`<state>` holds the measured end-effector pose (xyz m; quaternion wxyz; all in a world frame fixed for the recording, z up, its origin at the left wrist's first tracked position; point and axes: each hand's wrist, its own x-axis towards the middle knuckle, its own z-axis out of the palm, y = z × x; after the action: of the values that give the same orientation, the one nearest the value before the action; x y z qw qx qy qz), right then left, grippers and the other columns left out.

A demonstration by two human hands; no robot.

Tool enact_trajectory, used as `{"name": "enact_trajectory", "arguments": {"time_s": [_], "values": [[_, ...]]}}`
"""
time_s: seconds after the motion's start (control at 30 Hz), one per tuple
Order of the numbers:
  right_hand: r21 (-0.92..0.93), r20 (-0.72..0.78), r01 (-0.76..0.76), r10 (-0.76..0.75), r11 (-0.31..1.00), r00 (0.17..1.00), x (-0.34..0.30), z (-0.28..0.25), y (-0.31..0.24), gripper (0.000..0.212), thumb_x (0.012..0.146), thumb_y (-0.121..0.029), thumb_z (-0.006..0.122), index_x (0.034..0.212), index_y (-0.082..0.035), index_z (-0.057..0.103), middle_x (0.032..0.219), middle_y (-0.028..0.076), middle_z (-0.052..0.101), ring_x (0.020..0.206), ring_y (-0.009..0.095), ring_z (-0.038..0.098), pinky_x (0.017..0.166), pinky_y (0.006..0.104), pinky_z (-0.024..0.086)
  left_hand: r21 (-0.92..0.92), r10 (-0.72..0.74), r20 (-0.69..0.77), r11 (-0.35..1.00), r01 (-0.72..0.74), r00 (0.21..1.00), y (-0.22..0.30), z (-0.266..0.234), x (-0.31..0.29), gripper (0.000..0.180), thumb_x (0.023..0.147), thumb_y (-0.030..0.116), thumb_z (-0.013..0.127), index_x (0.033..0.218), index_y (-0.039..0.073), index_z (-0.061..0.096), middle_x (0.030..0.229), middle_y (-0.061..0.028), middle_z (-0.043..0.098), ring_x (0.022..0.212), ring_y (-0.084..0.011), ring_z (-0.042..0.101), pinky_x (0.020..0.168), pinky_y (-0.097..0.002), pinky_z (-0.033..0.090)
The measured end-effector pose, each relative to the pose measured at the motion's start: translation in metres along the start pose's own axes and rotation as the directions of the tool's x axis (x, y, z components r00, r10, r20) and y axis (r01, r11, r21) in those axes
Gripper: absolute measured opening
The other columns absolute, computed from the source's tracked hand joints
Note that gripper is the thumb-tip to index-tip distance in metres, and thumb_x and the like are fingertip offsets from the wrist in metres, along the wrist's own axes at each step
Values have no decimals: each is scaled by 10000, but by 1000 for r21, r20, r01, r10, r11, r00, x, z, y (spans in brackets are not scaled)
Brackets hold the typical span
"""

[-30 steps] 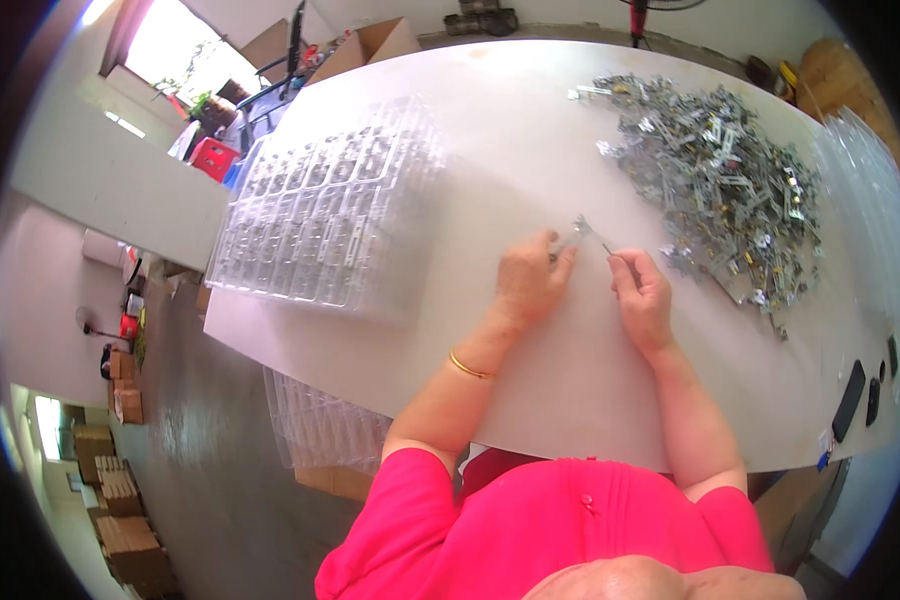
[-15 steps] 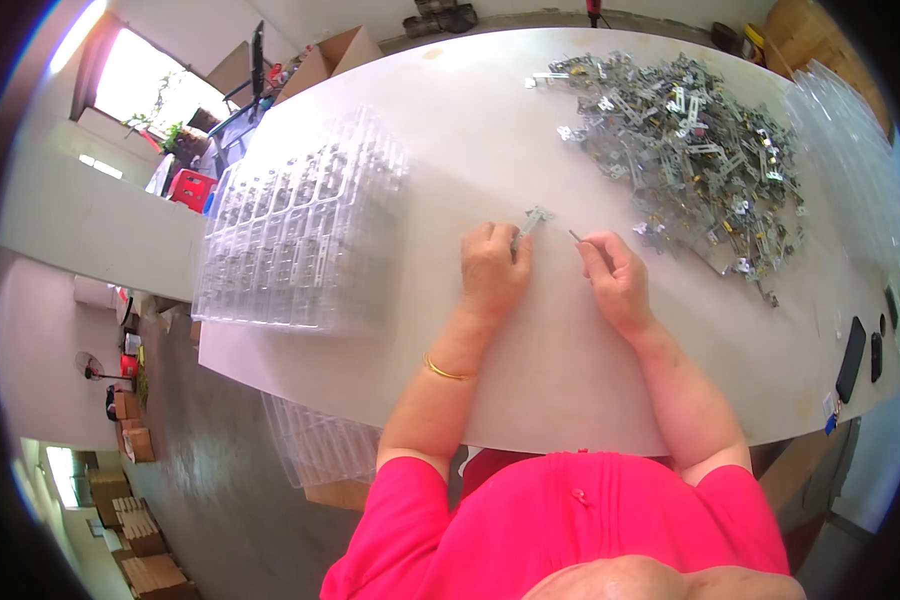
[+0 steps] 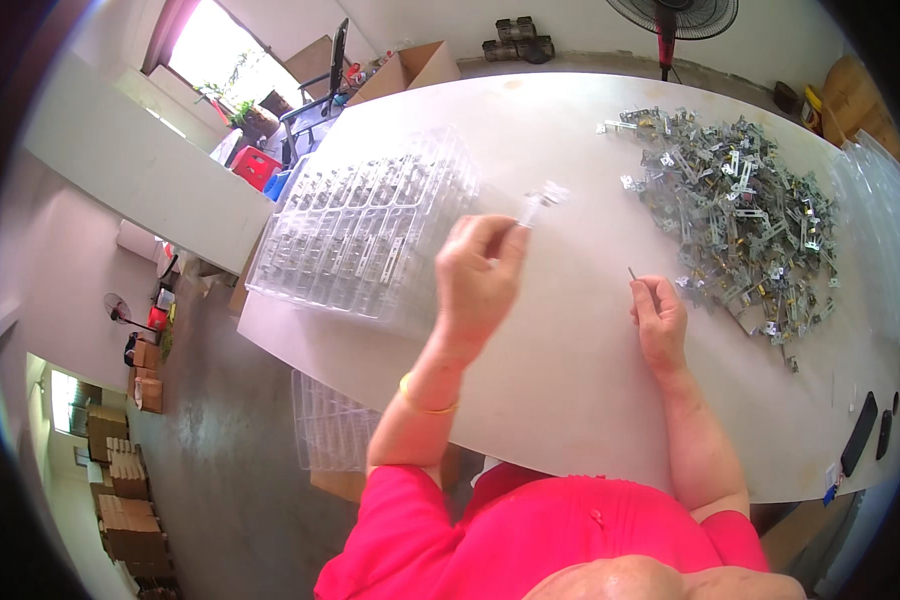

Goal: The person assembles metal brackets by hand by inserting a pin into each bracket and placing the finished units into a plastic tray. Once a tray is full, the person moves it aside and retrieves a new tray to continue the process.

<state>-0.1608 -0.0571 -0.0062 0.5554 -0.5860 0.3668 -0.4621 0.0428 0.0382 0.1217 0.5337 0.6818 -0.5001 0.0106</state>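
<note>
My left hand (image 3: 478, 280) is raised over the table, its fingers pinching one end of a small silvery metal bracket (image 3: 547, 194). The bracket is blurred by motion and its wider end points away from me. Lower and to the right, my right hand (image 3: 660, 322) grips a thin dark rod (image 3: 632, 273) whose tip sticks out past the fingers; the rest of it is hidden. Left of my left hand stands a stack of clear plastic trays (image 3: 320, 298), with metal parts in the compartments. Beyond my right hand lies a large heap of similar metal brackets (image 3: 745, 205).
All this is on a pale table (image 3: 550, 400) with a curved edge. Clear plastic sheets or trays (image 3: 875, 230) lie at the far right, near a black phone-like object (image 3: 859, 433). More clear trays (image 3: 325, 425) sit below the table's left edge. A fan (image 3: 667, 25) stands behind.
My left hand has lifted the bracket toward the tray stack. My right hand keeps the rod and sits nearer the heap. The whole view has shifted, showing more of the room behind.
</note>
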Motion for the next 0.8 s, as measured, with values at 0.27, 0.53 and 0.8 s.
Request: {"name": "enact_trajectory", "arguments": {"time_s": [0.27,0.53,0.8], "values": [[-32,9,2,-1,999,1000,3,-1,2,128,993,-181,634,939,-65,638,678,-49,540,601,37,471,541,209,382,348,-188,-13,920,181,982,-31,-84,92,218,900,191,717,859,-22,720,700,-36,685,642,-62,592,602,-245,483],[-42,15,-36,37,998,999,0,-1,-1,125,991,-181,637,940,-67,639,675,-54,540,608,34,493,556,211,404,518,-232,43,837,177,972,-92,-78,134,285,824,296,745,768,17,729,657,-63,691,624,-119,630,614,-320,506],[-50,27,-7,9,999,1000,0,-1,4,138,1000,-211,625,964,-79,640,690,-57,531,627,33,482,569,201,389,650,-233,81,749,126,969,-95,-63,144,279,772,242,626,784,-20,720,778,-253,697,772,-379,705,772,-446,546]]}}
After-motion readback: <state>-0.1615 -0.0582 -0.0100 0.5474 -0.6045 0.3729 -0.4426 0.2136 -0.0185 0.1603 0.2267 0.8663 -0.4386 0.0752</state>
